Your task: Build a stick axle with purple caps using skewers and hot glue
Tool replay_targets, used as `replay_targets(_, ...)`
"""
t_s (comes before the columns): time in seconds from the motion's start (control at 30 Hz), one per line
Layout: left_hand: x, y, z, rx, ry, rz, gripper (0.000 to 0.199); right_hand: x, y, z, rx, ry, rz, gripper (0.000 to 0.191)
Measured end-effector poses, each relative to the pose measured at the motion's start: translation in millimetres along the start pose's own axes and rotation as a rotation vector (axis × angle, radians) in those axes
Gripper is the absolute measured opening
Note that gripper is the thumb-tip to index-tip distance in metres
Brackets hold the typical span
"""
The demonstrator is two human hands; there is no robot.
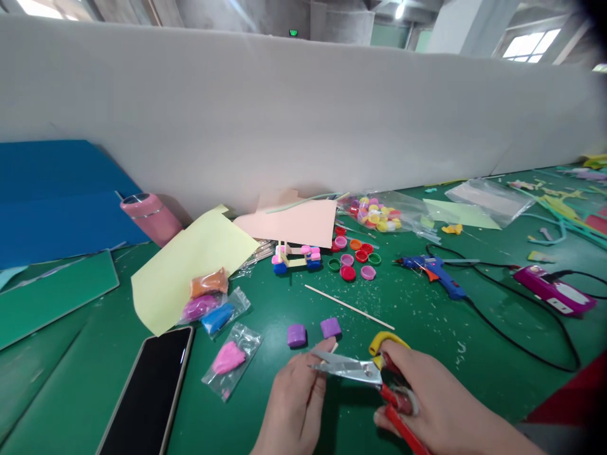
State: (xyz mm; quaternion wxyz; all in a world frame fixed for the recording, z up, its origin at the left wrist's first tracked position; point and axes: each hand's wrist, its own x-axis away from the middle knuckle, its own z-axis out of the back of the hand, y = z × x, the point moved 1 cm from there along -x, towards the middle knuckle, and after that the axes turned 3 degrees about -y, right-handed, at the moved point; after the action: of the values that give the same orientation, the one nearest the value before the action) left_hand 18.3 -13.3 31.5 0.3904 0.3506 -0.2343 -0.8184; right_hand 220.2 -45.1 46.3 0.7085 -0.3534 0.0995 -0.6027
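Note:
My right hand is closed around the red and yellow handles of a pair of scissors. Their blades are slightly apart and reach left to the fingertips of my left hand. That hand is closed, with the pale tip of a thin wooden stick showing past its fingers; the rest is hidden. Just beyond lie two purple clay blocks. A longer thin wooden stick rests farther off on the green table. Behind it stands a small model of pale sticks with pink and blue clay parts.
Coloured bottle caps lie beside the model. At right are a blue glue gun, its cord and a purple power box. Bagged clay, a phone, yellow paper and a pink bottle occupy the left.

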Motion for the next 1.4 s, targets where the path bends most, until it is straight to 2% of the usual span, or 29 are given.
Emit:
replay_targets(0.4,2,-2,2.4,-0.041,0.011,-0.102,0.036,-1,3,4,0.071,-0.037,-0.007,0.033)
replay_targets(0.73,9,-10,-3.3,0.010,-0.034,-0.088,0.040,-1,4,8,0.121,-0.049,-0.028,0.036)
replay_targets(0.87,7,-8,-2.5,0.061,-0.034,-0.004,0.038,-5,5,6,0.120,-0.049,-0.021,0.035)
replay_targets(1.1,-2,3,4.5,0.150,-0.031,0.055,0.036,-9,20,-2,0.018,0.079,-0.090,0.027)
replay_targets(1.27,3,0,5.6,0.272,-0.034,0.242,0.031,-9,27,0,-0.040,0.148,-0.118,0.023)
replay_targets(1.33,3,0,7.5,0.373,0.008,0.348,0.025,-10,34,4,-0.049,0.186,-0.157,0.023)
replay_targets(1.4,1,2,9.8,0.537,0.100,0.484,0.020,-11,45,9,0.004,0.253,-0.217,0.027)
